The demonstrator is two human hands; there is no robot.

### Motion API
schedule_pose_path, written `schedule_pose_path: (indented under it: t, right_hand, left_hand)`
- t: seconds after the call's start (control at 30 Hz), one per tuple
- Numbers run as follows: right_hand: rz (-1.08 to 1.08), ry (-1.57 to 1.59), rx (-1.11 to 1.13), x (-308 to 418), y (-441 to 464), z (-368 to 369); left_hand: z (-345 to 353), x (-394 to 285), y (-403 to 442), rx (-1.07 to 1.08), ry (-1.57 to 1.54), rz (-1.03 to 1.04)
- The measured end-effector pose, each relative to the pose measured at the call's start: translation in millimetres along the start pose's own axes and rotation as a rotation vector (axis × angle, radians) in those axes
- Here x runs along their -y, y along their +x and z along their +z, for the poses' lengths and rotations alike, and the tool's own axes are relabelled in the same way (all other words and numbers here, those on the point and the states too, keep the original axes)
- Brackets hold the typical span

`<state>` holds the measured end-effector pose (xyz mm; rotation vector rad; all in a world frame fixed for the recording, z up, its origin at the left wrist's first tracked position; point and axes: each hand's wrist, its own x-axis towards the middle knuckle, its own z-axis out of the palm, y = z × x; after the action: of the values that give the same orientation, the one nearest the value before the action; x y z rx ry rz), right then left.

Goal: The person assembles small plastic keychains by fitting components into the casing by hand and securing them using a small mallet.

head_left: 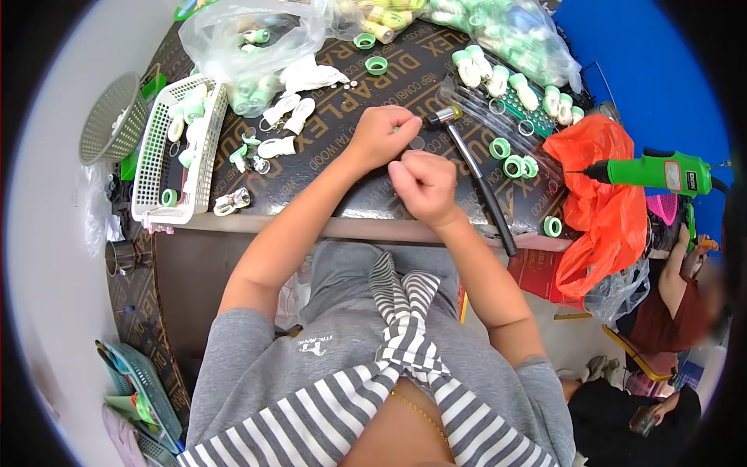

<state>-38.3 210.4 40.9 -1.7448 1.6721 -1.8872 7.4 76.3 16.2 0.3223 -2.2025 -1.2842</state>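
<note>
My left hand (380,137) is closed above the dark plywood tabletop (342,187), its thumb pressed toward the curled fingers. Just below it, nearer the table edge, my right hand (426,185) is curled into a loose fist. A small ring (418,143) shows in the gap between them, but what either hand grips is hidden by the fingers. Right beside the hands lies a hammer (476,163) with a yellow-ended head and black handle. To the left are white-and-green shoe-shaped pieces (299,115) and small green parts (246,149).
A white basket (144,187) with shoe-shaped pieces stands left. Plastic bags (218,47) lie at the back. Green rings (499,148) and more shoe-shaped pieces (523,92) sit right. A green electric screwdriver (661,173) hangs by a red bag (595,194). Other people (677,311) sit lower right.
</note>
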Motion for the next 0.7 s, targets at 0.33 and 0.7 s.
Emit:
schedule_pose_path:
  t: [0.33, 0.7]
  right_hand:
    - [0.168, -0.005, 0.035, 16.8, 28.3, -5.6]
    - [0.253, -0.034, 0.045, -6.8, 31.6, -24.6]
  left_hand:
    - [-33.7, -16.5, -20.4, 0.097, 0.087, 0.071]
    - [-39.5, -29.5, -21.4, 0.113, 0.272, -0.013]
